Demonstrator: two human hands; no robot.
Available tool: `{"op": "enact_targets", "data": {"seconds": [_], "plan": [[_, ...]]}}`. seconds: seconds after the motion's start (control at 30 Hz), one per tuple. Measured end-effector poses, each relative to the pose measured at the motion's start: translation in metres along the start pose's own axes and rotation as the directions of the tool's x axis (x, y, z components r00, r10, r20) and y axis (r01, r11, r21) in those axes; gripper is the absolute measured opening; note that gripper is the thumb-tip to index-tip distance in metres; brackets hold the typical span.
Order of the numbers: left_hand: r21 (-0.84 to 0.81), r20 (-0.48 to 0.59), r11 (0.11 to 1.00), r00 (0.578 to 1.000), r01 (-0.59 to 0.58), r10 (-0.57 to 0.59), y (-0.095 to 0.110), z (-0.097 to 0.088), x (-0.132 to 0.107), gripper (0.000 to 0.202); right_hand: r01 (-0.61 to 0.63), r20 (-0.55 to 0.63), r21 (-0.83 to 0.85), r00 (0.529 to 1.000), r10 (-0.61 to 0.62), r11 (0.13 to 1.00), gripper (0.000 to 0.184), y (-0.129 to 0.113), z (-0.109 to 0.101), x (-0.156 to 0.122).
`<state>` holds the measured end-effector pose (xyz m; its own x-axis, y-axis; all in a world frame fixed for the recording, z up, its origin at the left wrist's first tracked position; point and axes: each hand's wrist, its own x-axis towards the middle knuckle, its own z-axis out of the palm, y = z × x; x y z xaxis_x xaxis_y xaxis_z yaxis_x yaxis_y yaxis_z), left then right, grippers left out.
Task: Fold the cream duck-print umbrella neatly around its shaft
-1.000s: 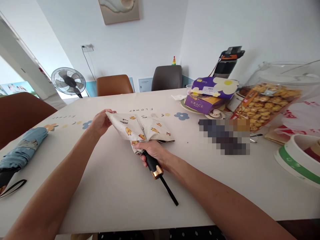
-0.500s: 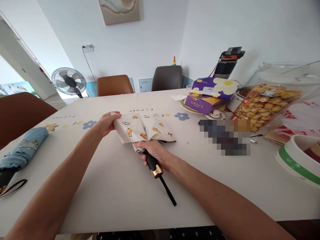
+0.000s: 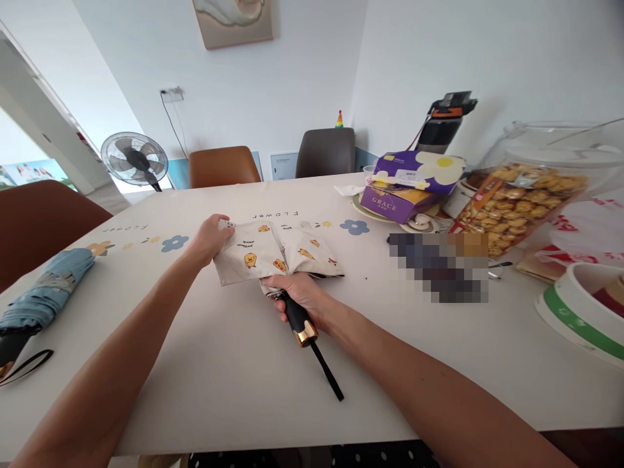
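Note:
A folded umbrella [image 3: 251,257] with cream cloth and small yellow duck prints lies over the middle of the table. My right hand [image 3: 298,294] is closed around its lower cloth, at the top of the black handle [image 3: 295,316]. The handle ends in a gold band, and a black strap trails from it toward the table's near edge. My left hand [image 3: 213,239] pinches the upper left edge of the cloth and holds that flap out to the left. Part of the left fingers is hidden by the cloth.
A rolled blue umbrella [image 3: 49,289] lies at the table's left. To the right are purple boxes [image 3: 390,201], a blurred dark item [image 3: 439,270], a big clear jar of snacks [image 3: 524,201] and a white-green roll [image 3: 580,318]. Chairs and a fan [image 3: 134,159] stand behind.
My left hand has shifted slightly left, and its grip on the cloth has changed. The flap is spread wider and flatter to the left. My right hand stays in place.

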<state>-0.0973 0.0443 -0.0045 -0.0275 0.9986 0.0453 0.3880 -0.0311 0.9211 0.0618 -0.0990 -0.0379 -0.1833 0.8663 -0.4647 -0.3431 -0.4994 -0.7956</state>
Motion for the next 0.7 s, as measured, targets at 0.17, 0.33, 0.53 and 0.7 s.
{"op": "enact_targets", "data": {"seconds": [0.17, 0.33, 0.53, 0.7], "plan": [[-0.293, 0.202, 0.946, 0.976, 0.138, -0.080, 0.006, 0.001, -0.004, 0.024, -0.013, 0.005, 0.022, 1.000, 0.013, 1.000, 0.016, -0.001, 0.001, -0.002], [-0.306, 0.199, 0.949, 0.980, 0.068, -0.006, 0.019, 0.004, -0.016, 0.026, -0.002, -0.003, 0.022, 1.000, 0.002, 1.000, 0.015, -0.003, 0.001, -0.002], [-0.134, 0.059, 0.991, 0.998, -0.022, 0.030, 0.021, 0.005, -0.019, 0.015, 0.018, -0.056, 0.040, 0.998, -0.016, 0.999, 0.014, -0.003, 0.002, -0.003], [0.009, 0.028, 0.998, 0.998, -0.063, 0.063, 0.014, 0.006, -0.014, 0.012, 0.029, 0.002, 0.069, 1.000, -0.029, 0.997, 0.017, -0.004, -0.003, -0.001]]}}
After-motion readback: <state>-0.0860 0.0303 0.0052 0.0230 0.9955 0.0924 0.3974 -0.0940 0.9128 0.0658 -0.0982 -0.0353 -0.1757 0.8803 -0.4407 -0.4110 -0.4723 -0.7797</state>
